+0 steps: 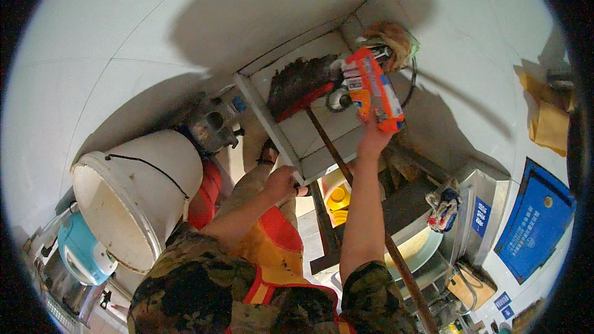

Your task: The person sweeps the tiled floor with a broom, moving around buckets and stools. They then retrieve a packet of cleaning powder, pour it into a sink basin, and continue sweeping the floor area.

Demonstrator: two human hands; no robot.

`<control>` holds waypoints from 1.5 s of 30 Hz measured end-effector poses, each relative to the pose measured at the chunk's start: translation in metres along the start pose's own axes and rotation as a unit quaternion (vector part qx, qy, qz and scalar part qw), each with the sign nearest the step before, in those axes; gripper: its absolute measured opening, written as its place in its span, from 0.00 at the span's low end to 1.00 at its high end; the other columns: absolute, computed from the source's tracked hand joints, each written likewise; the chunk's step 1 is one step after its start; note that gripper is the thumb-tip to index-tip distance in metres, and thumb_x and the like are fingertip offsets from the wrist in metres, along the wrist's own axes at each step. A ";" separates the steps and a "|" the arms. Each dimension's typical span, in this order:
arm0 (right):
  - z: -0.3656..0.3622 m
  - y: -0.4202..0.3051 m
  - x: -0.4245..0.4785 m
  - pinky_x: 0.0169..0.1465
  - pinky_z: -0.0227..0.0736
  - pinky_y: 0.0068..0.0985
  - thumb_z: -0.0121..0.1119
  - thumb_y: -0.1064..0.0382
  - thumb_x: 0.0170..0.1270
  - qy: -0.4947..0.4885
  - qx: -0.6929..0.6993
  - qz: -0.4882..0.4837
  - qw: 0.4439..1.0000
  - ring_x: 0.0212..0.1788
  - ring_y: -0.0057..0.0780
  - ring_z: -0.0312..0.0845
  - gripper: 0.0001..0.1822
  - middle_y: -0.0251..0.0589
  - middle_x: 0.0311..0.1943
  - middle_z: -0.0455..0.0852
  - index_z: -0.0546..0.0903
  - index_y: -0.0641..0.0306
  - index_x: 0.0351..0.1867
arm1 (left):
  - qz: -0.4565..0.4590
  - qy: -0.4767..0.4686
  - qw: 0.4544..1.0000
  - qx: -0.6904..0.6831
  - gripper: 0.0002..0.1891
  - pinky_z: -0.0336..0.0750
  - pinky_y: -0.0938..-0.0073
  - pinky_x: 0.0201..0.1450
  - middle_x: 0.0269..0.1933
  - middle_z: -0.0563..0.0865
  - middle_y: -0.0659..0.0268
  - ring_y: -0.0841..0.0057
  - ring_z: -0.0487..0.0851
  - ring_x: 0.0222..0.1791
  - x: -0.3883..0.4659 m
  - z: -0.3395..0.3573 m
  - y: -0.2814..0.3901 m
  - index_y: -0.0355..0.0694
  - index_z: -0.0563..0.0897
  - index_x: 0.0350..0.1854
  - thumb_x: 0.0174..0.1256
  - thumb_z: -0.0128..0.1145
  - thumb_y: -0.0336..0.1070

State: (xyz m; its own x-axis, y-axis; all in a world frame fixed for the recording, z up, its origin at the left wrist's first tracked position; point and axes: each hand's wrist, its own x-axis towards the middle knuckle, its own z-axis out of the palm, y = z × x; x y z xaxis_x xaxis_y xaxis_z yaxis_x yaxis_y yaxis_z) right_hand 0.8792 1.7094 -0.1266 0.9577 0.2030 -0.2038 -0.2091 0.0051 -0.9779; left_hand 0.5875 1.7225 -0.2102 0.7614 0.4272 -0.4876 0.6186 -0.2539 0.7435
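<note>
My right hand [373, 137] grips the lower end of an orange printed plastic packet [371, 88], raised above the tiled basin [320, 137]. My left hand [280, 183] is at the basin's near corner, against its rim; its fingertips are partly hidden. Inside the basin lies a broom [301, 86] with dark bristles and a red head. Its wooden handle [329, 141] runs toward me, passing behind my right forearm. A round metal object [340, 99] sits beside the broom head, partly covered by the packet.
A large white bucket [139, 195] with a wire handle tilts at the left, near a turquoise-and-white appliance [83, 248]. Bundled plastic bags [390, 41] hang in the wall corner. To the right are a knotted rag [443, 206], a pale green bowl [417, 255] and a blue sign [533, 222].
</note>
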 end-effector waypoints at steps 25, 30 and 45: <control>0.024 0.042 -0.033 0.46 0.85 0.37 0.58 0.74 0.64 -0.096 -0.028 0.009 0.995 0.52 0.35 0.77 0.23 0.45 0.55 0.74 0.66 0.67 0.60 | -0.025 -0.005 0.999 -0.033 0.28 0.78 0.64 0.48 0.40 0.84 0.48 0.56 0.84 0.41 -0.011 -0.001 0.000 0.32 0.81 0.48 0.44 0.71 0.42; 0.028 0.048 -0.068 0.46 0.85 0.36 0.60 0.73 0.63 -0.114 -0.011 0.069 0.991 0.52 0.34 0.77 0.25 0.45 0.56 0.74 0.66 0.66 0.61 | -0.049 -0.013 0.998 -0.022 0.30 0.78 0.64 0.47 0.40 0.84 0.49 0.55 0.84 0.41 -0.011 0.000 0.000 0.31 0.81 0.47 0.41 0.73 0.45; -0.030 0.044 -0.092 0.45 0.85 0.35 0.59 0.73 0.64 -0.043 0.009 0.085 0.995 0.50 0.34 0.79 0.22 0.42 0.55 0.76 0.70 0.65 0.59 | -0.003 -0.020 0.999 -0.025 0.20 0.76 0.59 0.49 0.44 0.83 0.50 0.53 0.82 0.45 -0.011 -0.013 0.018 0.34 0.81 0.47 0.48 0.62 0.33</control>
State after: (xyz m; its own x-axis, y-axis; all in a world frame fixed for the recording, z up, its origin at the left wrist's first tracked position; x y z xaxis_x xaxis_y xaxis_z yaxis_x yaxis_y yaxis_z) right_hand 0.7880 1.6618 -0.1519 0.8881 0.2857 -0.3602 -0.3707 -0.0182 -0.9286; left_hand 0.5876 1.7245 -0.1860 0.7651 0.3940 -0.5093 0.6137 -0.2066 0.7620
